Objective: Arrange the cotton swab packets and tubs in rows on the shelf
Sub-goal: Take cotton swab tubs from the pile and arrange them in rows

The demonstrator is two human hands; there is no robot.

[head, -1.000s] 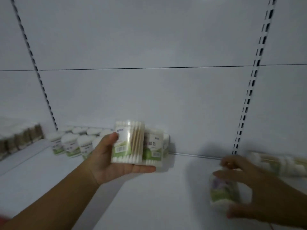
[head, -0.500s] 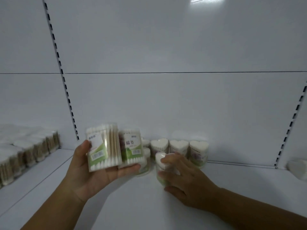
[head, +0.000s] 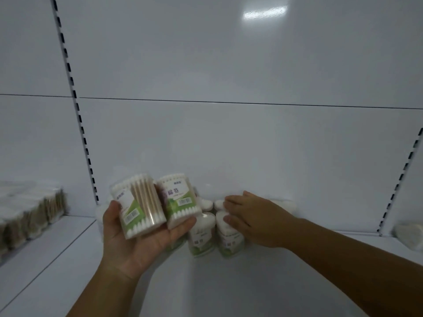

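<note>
Plastic swab tubs (head: 143,209) held in upturned left hand (head: 137,243); right hand (head: 256,220) presses shelf tub (head: 229,240).

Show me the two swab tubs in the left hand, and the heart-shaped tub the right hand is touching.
Tub showing wooden sticks (head: 143,209), head view, on its clear side over the sticks.
Tub with label facing (head: 179,199), head view, on its front label.
Heart-shaped tub (head: 230,242), head view, on its labelled front wall.

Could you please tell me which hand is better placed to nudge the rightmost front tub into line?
Right hand: its fingers rest on the tub, while the left hand is full, holding two swab packs.
</note>
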